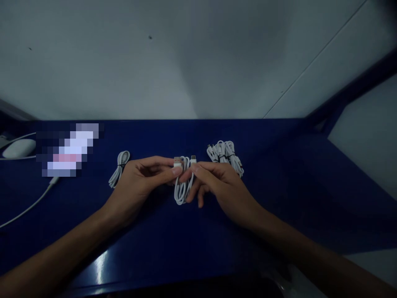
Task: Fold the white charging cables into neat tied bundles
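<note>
Between both hands, above the blue table, is a coiled white USB cable (180, 196). My left hand (145, 174) pinches it near the larger metal plug, which points away from me. At the smaller plug on the other side, my right hand (217, 178) closes thumb and forefinger; its lower fingers curl below. The coil hangs down in a loop between the hands. To the left, partly behind my left hand, lies a tied white cable (116, 171). Several more tied white cables (223, 152) are bunched beyond my right hand, which hides part of them.
The blue table (186, 256) meets a pale wall (124, 74) at its far edge. A blurred-out bright device (71, 151) lies at left with a white cord (34, 213) plugged in. Beside it sits a rounded white object (20, 148). A dark blue frame (350, 91) rises at right.
</note>
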`<action>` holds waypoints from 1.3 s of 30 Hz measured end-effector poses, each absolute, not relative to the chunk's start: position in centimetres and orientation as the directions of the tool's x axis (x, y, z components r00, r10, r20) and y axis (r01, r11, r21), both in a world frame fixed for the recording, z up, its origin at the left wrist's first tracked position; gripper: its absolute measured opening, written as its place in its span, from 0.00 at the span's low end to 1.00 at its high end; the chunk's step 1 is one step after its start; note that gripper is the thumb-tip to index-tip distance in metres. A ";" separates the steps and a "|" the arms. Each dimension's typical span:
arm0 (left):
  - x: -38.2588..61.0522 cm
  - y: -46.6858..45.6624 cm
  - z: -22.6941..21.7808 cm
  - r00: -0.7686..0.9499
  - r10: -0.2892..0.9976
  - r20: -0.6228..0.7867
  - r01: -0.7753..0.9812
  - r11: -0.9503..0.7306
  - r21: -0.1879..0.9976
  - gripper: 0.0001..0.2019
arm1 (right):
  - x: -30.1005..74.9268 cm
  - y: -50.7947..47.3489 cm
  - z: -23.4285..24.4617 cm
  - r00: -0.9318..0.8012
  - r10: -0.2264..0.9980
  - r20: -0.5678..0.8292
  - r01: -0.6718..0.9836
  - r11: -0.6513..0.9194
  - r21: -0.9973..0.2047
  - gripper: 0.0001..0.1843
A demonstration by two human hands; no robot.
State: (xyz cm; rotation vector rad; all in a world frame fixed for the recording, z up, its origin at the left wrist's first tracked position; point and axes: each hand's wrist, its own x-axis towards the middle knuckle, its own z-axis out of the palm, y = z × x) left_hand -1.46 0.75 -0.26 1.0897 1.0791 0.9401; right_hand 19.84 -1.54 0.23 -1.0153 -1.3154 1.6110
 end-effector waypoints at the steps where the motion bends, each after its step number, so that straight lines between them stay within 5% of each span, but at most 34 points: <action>1: -1.5 0.7 -0.3 0.224 0.954 -0.198 -0.061 0.216 0.974 0.10 | 19.9 -1.5 0.2 -0.355 0.931 -0.091 -0.094 -0.132 -0.987 0.20; 39: -1.1 0.7 0.1 0.228 0.945 -0.236 -0.067 0.257 0.964 0.10 | 19.9 -1.5 -0.1 -0.349 0.932 -0.094 -0.068 -0.125 -0.990 0.21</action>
